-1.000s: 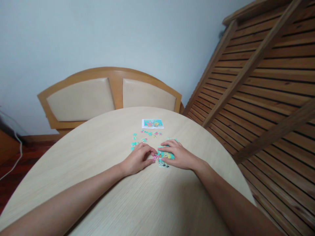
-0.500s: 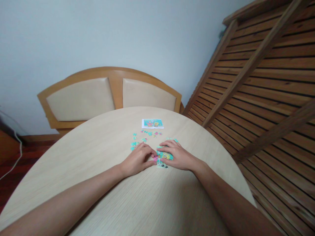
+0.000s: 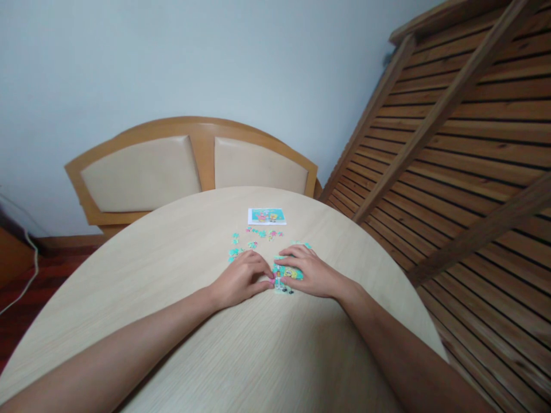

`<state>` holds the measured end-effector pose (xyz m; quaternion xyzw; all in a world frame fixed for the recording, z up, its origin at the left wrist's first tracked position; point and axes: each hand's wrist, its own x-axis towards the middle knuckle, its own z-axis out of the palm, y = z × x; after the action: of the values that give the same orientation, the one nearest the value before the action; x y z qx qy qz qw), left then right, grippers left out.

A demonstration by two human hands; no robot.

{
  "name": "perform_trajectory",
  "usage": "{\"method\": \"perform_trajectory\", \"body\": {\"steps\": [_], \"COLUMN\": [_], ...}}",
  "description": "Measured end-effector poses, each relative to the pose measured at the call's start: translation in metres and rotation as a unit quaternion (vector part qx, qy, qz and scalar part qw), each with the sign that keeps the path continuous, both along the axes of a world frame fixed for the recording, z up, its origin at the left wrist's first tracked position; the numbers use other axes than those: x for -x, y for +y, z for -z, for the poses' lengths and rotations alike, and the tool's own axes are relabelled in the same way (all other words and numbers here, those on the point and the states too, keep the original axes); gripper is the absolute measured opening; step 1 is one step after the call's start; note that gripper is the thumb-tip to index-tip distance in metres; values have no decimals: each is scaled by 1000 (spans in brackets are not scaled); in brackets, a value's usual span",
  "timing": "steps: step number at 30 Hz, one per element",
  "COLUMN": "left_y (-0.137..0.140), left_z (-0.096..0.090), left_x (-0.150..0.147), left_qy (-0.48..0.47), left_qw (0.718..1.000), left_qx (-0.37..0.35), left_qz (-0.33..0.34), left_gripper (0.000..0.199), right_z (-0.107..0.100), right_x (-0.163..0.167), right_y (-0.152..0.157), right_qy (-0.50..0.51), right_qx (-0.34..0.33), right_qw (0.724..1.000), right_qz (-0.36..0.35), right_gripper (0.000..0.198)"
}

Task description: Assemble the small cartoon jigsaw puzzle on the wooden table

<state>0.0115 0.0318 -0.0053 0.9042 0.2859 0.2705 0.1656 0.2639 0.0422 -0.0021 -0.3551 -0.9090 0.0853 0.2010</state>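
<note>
Left grip [image 3: 243, 279] pinches a pink jigsaw piece [image 3: 272, 279] at the part-built puzzle [image 3: 279, 284]'s left edge, the spread right hand [image 3: 313, 272] seemingly steadying it.

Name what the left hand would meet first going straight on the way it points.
Most likely the pink puzzle piece, right at the left hand, then the joined puzzle section; whether the hand already touches the piece is unclear.

We curl our left hand [image 3: 241, 279], thumb near fingertips; our right hand [image 3: 316, 272] rests palm down, fingers parted.
</note>
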Motion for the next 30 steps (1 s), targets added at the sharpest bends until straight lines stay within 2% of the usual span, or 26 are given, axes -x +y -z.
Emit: {"method": "perform_trajectory", "body": {"steps": [8, 20, 22, 26, 30], "left_y": [-2, -1, 4, 21, 31], "left_z": [-6, -7, -6, 3, 11], "left_x": [1, 2, 4, 15, 22], "left_qy": [46, 44, 24, 5, 62], "left_qw": [997, 998, 998, 980, 975], "left_qx": [-56, -45, -56, -103, -113], "left_qz": [20, 30, -13, -168, -178], "left_gripper": [15, 21, 21, 25, 32], "right_z": [-1, -2, -1, -1, -2], "right_x": [0, 0, 0, 0, 1], "right_y": [-1, -1, 0, 0, -1], "right_qy": [-4, -1, -3, -10, -11], "right_qx": [2, 6, 10, 14, 15], "right_qw": [1000, 1000, 1000, 1000, 1000], "right_qz": [0, 1, -1, -1, 2], "right_gripper": [38, 38, 39, 40, 40]}}
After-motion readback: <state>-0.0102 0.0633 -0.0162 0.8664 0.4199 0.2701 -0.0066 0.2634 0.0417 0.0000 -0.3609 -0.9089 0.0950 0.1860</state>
